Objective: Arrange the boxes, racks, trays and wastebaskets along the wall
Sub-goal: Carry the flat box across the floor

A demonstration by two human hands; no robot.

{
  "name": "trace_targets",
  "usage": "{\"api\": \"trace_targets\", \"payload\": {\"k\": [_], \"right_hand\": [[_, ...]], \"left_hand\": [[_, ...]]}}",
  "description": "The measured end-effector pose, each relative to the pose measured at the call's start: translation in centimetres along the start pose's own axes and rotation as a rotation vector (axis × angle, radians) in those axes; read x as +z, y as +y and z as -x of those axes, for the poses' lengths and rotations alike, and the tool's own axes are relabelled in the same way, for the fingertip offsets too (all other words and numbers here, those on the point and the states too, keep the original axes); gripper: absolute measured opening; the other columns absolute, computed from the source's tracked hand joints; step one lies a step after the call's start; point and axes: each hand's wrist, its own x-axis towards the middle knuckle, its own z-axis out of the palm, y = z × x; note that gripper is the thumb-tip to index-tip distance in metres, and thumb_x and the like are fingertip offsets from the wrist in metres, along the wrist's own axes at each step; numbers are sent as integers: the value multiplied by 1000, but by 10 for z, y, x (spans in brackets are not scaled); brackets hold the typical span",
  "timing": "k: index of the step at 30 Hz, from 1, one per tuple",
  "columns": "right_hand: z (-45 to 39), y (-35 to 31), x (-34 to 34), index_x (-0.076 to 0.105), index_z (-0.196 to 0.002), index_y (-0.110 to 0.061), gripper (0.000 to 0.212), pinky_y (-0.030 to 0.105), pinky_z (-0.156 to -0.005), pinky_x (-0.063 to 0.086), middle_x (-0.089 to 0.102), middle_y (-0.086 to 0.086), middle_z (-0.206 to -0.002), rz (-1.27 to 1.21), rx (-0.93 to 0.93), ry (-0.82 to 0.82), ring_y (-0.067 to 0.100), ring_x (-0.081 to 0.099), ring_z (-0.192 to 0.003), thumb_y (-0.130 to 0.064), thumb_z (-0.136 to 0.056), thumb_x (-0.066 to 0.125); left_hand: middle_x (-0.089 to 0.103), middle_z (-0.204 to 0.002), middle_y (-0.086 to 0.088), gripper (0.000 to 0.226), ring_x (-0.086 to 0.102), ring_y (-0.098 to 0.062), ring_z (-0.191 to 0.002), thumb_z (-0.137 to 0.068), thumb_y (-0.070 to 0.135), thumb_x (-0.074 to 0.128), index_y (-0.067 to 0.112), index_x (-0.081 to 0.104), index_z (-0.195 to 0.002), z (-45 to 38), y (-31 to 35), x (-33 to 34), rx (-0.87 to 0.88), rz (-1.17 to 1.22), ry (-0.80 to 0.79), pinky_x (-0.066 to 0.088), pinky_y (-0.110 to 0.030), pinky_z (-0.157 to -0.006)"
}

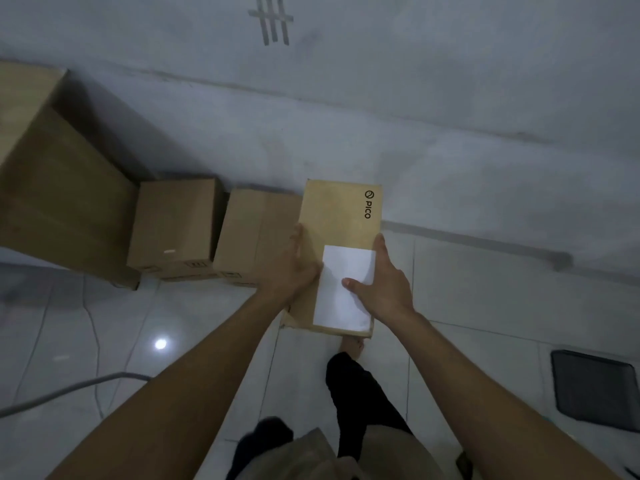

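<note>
From the head camera, both arms reached forward and down toward a tall cardboard box printed PICO, which carried a white label on its upper face. The left hand lay along the box's left edge, fingers mostly straight and pointed toward the wall, the palm pressed against the side; how far its thumb wrapped under could not be told. The right hand clasped the right edge, fingers running up along the side and the thumb curled over onto the white label, so the box was held between the two hands. Whether its base touched the floor was hidden.

The PICO box stood at the right end of a row of cartons set against the grey wall. Just beside it on the left sat a medium carton, touching or nearly touching it. Next came a second carton, and farther left a large carton that rose well above the others.

On the pale tiled floor, well apart to the right, lay a dark mesh tray. A grey cable crossed the floor at lower left. A dark trouser leg and a bare foot showed below the held box.
</note>
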Motion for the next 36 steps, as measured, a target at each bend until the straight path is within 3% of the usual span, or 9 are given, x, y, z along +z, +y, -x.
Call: {"api": "trace_targets", "payload": {"k": [4,11,16,20,22,25,31,34,36], "right_hand": [[-72,20,-4,-12,-155,-34,109,27,-77,43,57,3,-133,14,15,-78,28,60,-107,-47,-84,70],[-182,80,38,-10,-155,-35,110,27,-77,43,56,4,-137,-4,115,-80,29,61,-107,-41,-84,73],[-243,137,91,-13,-155,-32,112,31,-84,46,57,7,-135,-16,246,-54,31,60,-112,-41,-83,74],[-283,172,123,-5,-157,-29,108,36,-95,47,58,8,-133,-26,279,-47,31,59,-116,-41,-84,73],[-300,185,132,-4,-156,-30,107,40,-98,48,56,7,-136,-39,281,-31,31,58,-117,-41,-83,74],[-320,196,142,-2,-156,-32,105,42,-99,49,57,6,-135,-39,291,-20,30,58,-117,-40,-83,74],[-332,189,154,1,-156,-34,101,43,-101,49,57,1,-138,-41,219,3,28,58,-118,-43,-85,71],[-328,178,161,9,-155,-39,84,43,-102,48,55,0,-141,-126,198,5,26,57,-121,-51,-90,61],[-326,174,168,25,-153,-40,62,36,-106,44,52,-3,-144,-293,219,7,20,53,-127,-56,-97,45]], "left_hand": [[39,-152,-9,92,55,-34,-121,-93,51,56,36,-11,-154,-68,-2,28,-64,47,-40,44,-41,-96],[64,-121,-17,90,67,-34,-92,-97,44,54,38,-17,-152,-193,-46,97,-95,51,-134,55,-40,-83],[65,-115,-15,85,66,-33,-91,-92,45,53,58,-11,-146,-268,-92,155,-174,78,-217,55,-46,-87],[54,-121,0,80,64,-28,-91,-98,36,53,47,-6,-152,-315,-110,187,-182,105,-235,50,-36,-82],[51,-127,1,85,62,-27,-93,-98,29,53,47,-10,-151,-334,-116,199,-134,110,-235,50,-36,-84],[52,-134,-10,89,62,-29,-102,-96,26,57,48,-10,-151,-356,-127,216,-141,148,-252,52,-43,-93],[22,-157,-9,81,52,-27,-119,-101,32,46,43,-15,-152,-368,-144,218,-68,103,-237,47,-48,-100],[8,-162,-14,61,27,-38,-142,-103,45,21,31,-5,-156,-365,-154,216,40,-192,-136,35,-52,-111],[4,-164,-14,67,6,-34,-150,-99,58,10,25,4,-157,-363,-160,213,90,-275,-81,21,-54,-119]]}}
